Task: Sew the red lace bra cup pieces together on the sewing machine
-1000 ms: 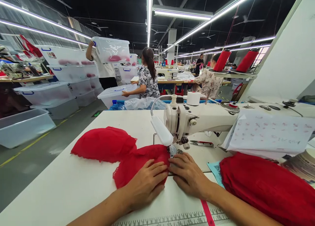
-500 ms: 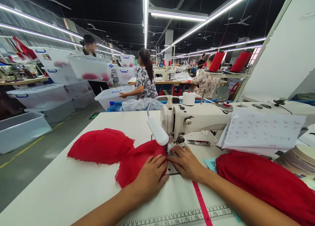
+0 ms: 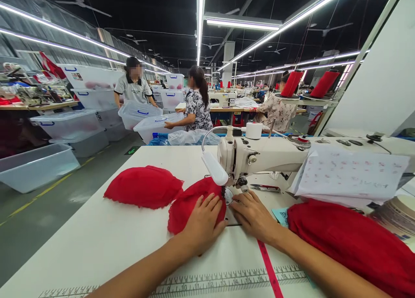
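Observation:
A red fabric cup-shaped piece (image 3: 184, 211) lies at the sewing machine (image 3: 266, 155), its right edge by the needle and presser foot. On top of this piece my left hand (image 3: 204, 222) rests flat, fingers spread. My right hand (image 3: 256, 213) lies on the machine bed just right of the presser foot, fingers bent forward and resting down; its fingertips are partly hidden, and no held thing shows. Another red cup-shaped piece (image 3: 144, 187) is on the table to the left, touching or almost touching the first.
Red fabric (image 3: 343, 233) is heaped right of my right forearm, beside a blue-green tag (image 3: 281, 216). Thread snips (image 3: 266, 188) lie behind my right hand. Paper sheets (image 3: 353, 170) hang on the machine. Beyond the table, two people handle clear plastic bins (image 3: 152, 125).
The red piece under my left hand has turned and gathered closer to the needle. My right hand shows a small gap from it. A co-worker in the back has lowered a bin.

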{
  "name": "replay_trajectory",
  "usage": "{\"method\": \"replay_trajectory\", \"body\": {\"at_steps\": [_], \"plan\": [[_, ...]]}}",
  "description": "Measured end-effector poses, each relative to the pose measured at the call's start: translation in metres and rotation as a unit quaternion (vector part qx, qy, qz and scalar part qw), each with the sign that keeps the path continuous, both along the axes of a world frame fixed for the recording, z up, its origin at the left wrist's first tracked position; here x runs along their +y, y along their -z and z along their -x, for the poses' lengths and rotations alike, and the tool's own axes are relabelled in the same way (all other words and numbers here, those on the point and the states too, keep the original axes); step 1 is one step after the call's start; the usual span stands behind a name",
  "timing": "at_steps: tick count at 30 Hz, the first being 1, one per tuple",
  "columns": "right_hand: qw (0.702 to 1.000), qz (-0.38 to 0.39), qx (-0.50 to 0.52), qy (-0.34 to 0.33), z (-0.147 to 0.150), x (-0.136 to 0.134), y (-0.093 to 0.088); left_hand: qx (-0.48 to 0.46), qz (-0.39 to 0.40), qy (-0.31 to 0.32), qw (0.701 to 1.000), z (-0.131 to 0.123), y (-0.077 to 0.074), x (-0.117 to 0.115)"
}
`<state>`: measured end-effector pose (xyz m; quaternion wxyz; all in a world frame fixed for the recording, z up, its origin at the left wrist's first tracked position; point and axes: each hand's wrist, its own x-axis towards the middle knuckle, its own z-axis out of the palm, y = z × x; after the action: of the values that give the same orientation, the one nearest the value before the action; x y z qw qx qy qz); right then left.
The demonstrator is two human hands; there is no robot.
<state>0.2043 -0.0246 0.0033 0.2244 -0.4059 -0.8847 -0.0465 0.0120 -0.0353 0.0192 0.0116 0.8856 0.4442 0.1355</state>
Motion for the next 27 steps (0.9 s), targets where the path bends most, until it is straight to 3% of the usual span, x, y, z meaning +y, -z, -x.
{"method": "replay_trajectory", "body": {"at_steps": [4,8,18,27], "plan": [[0.999,-0.005,0.038,-0.018,-0.004,-0.004,0.0,-0.02,-0.04,0.059,0.997,0.028,-0.001,-0.01],[0.997,0.004,0.067,-0.025,0.0,-0.002,0.002,0.008,-0.028,0.111,0.993,0.041,-0.003,-0.016],[0.999,-0.018,0.03,-0.026,0.012,0.002,0.01,0.054,0.071,0.146,0.985,0.032,-0.003,-0.012],[0.999,-0.043,-0.013,-0.021,0.012,0.009,0.009,0.032,0.057,0.131,0.989,0.029,0.002,-0.006]]}}
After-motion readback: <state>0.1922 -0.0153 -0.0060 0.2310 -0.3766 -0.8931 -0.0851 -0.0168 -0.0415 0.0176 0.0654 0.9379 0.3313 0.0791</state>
